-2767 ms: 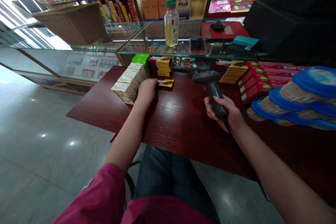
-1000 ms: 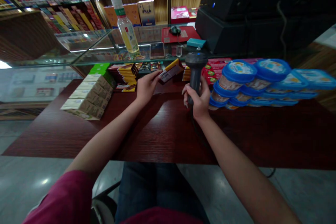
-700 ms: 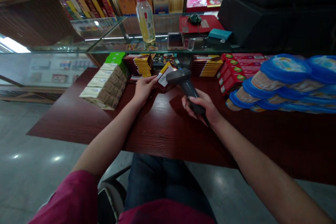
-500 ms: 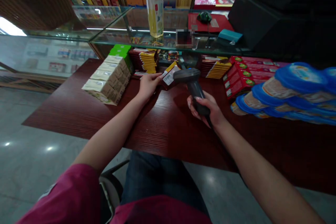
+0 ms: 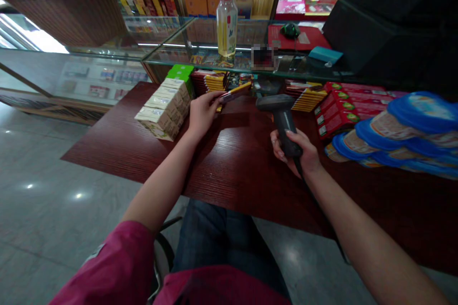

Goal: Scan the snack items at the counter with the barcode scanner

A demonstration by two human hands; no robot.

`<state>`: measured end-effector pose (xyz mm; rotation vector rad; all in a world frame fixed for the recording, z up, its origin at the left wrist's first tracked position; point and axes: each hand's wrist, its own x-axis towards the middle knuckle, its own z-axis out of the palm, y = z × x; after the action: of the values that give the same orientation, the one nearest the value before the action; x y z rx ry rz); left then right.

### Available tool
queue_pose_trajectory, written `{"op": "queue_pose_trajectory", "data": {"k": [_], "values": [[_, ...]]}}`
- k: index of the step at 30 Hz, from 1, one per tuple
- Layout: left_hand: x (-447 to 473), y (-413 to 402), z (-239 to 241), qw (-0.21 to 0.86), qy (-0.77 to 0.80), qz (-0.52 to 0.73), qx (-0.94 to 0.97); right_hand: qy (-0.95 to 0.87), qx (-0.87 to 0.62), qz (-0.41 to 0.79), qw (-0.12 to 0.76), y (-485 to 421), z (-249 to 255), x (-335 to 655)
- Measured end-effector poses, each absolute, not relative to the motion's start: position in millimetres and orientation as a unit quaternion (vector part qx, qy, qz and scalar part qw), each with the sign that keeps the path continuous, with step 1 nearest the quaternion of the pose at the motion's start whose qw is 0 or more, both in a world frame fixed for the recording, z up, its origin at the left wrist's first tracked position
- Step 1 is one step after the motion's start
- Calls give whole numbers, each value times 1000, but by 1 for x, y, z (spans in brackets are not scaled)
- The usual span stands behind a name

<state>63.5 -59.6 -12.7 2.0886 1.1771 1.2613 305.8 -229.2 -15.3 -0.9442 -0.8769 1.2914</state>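
My left hand (image 5: pixel 204 112) pinches one end of a flat red-and-yellow packet (image 5: pixel 235 92), held tilted above the dark wooden desk (image 5: pixel 229 167). My right hand (image 5: pixel 296 150) is wrapped round the handle of a black barcode scanner (image 5: pixel 281 114), whose head points left toward the packet with a gap between them. Behind my left hand stands a stack of similar packets (image 5: pixel 216 81); part of it is hidden by the hand. A second stack of packets (image 5: pixel 307 95) is behind the scanner.
Cream cartons (image 5: pixel 162 109) stand in rows on the left. Red boxes (image 5: pixel 339 112) and blue-lidded tubs (image 5: pixel 386 128) are piled on the right. A glass counter (image 5: pixel 200 64) at the back carries a bottle (image 5: pixel 226 24), a mouse (image 5: pixel 289 31) and a dark machine (image 5: pixel 390 28).
The packet has turned from showing its barcode label to nearly edge-on. The scanner has drawn apart from it to the right. The whole view has shifted slightly.
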Motion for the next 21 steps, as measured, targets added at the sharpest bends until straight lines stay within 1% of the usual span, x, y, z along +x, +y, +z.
{"op": "queue_pose_trajectory", "data": {"k": [2,6,10,13,17,21], "values": [[46,-62,-6,156,441,426,774,-376,-410,561,614,-228,-17,308],[24,-63,-6,88,482,329,807,-376,-409,559,616,-227,-16,308],[26,-67,-9,4,557,209,804,-382,-408,552,618,-229,-12,306],[37,-74,-10,-53,570,176,801,-380,-406,550,623,-230,-10,306],[53,-84,-13,-72,516,157,839,-379,-408,536,634,-228,-11,308],[61,-86,-17,-71,531,139,833,-386,-438,456,671,-225,-16,311]]}}
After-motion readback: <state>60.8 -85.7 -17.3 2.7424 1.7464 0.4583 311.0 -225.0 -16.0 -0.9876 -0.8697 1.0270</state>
